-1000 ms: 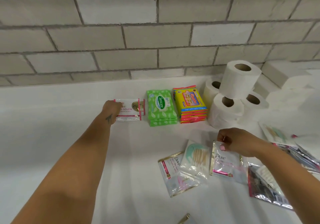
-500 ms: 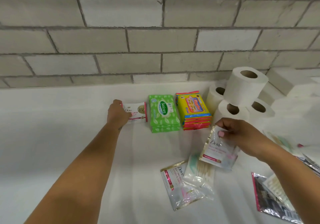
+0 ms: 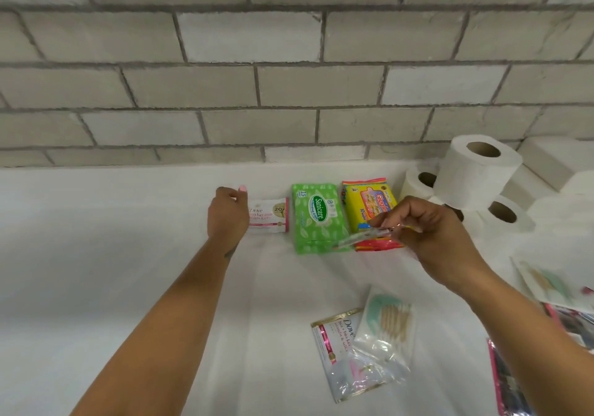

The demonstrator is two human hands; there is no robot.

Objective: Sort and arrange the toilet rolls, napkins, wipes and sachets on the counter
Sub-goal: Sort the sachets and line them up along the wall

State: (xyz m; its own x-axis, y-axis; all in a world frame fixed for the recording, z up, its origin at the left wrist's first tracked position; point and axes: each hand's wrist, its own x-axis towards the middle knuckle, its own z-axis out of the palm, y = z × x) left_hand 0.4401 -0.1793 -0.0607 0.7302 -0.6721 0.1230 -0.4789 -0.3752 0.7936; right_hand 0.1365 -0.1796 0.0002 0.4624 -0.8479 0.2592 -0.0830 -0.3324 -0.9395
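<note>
Nearest us, at the lower centre of the frame, a Dove sachet lies on the white desk with a clear cotton-bud packet overlapping its right side. Above them, right of centre, our right hand pinches another sachet edge-on in the air, in front of the wipes. Left of centre, our left hand rests on a Dove sachet pile, fingers loosely curled. Beside the pile sit green Sanicare wipes, then yellow Giggles wipes. At the upper right, toilet rolls are stacked by the brick wall.
</note>
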